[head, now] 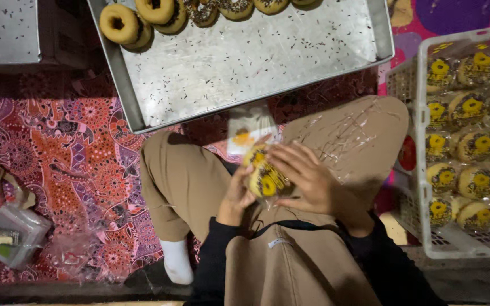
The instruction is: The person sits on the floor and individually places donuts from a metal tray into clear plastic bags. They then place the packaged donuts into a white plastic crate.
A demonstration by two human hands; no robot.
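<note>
While both hands close on it above the person's lap, the wrapped doughnut lies with its long axis running from upper left to lower right; its clear wrapper shows yellow and dark print; the left hand grips from below, the right hand covers its right side, hiding the edge; the metal tray is cut off at the top.

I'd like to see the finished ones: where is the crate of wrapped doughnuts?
In the head view, the white crate of wrapped doughnuts sits at the right edge, beside the person's knee and just right of the metal tray.
</note>
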